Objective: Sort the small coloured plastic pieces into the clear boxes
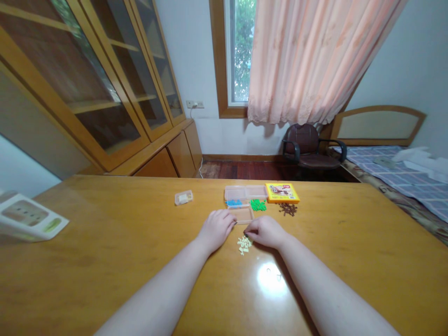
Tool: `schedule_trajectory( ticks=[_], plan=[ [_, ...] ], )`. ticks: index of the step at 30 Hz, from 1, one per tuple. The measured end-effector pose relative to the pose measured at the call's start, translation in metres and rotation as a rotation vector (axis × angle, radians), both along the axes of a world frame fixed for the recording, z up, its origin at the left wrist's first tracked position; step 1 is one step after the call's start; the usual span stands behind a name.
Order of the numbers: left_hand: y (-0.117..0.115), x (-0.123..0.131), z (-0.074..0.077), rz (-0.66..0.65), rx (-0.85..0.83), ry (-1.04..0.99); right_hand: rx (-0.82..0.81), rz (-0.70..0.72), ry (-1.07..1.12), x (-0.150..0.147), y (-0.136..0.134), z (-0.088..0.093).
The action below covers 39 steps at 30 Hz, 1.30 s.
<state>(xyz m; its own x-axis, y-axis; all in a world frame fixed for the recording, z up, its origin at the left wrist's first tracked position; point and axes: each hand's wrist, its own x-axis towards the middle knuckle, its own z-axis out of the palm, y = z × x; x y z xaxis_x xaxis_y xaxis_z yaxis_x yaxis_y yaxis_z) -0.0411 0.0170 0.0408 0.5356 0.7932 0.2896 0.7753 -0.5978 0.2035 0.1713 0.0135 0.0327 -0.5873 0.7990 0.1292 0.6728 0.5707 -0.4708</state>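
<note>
My left hand (216, 228) rests with bent fingers at the near left corner of a small clear plastic tray (245, 215), its fingertips on the rim. Just to the right, my right hand (266, 232) is closed in a pinch above a pile of pale yellow small pieces (244, 244); whatever sits between the fingertips is too small to name. Behind the tray lie blue small pieces (234, 203) in a clear divided box (235, 192). Green small pieces (258, 205) are heaped beside them, and brown small pieces (287, 209) lie farther right.
A yellow printed box (283, 192) lies flat behind the brown pieces. On the left are a small clear case (184, 198) and a white plastic container (30, 217) by the edge of the wooden table (122, 233). Beyond stand a chair (304, 147), a bed and a glass-fronted cabinet.
</note>
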Motion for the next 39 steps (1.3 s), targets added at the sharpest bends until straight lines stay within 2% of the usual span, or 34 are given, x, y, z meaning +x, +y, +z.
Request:
schedule_trajectory(
  ticks=[4,10,12,16,18,24,27,32,39],
  plan=[
    [0.005,0.001,-0.006,0.087,-0.015,-0.052,0.052,-0.002,-0.058,-0.002,-0.001,0.001],
    [0.001,0.002,-0.01,0.036,-0.047,-0.048,0.031,-0.015,0.013,-0.001,0.0,-0.005],
    [0.0,0.001,-0.01,0.065,-0.047,-0.038,0.032,-0.096,0.092,-0.001,0.002,-0.009],
    [0.003,0.0,-0.011,0.082,-0.067,-0.011,0.116,-0.382,0.247,0.001,0.007,-0.017],
    [0.005,0.0,-0.012,0.07,-0.074,-0.01,0.087,-0.416,0.265,0.002,0.008,-0.018],
    [0.002,0.0,-0.01,0.045,-0.036,-0.04,-0.116,-0.131,0.206,0.001,0.003,-0.013],
    [-0.002,0.001,-0.005,-0.047,-0.027,-0.019,-0.151,-0.043,0.135,0.001,0.001,-0.012],
    [-0.006,0.003,0.001,-0.245,-0.079,0.088,-0.139,0.002,0.085,0.002,0.002,-0.01],
    [-0.004,0.002,-0.002,-0.274,-0.104,0.121,-0.144,-0.003,0.043,0.0,0.002,-0.008]
  ],
)
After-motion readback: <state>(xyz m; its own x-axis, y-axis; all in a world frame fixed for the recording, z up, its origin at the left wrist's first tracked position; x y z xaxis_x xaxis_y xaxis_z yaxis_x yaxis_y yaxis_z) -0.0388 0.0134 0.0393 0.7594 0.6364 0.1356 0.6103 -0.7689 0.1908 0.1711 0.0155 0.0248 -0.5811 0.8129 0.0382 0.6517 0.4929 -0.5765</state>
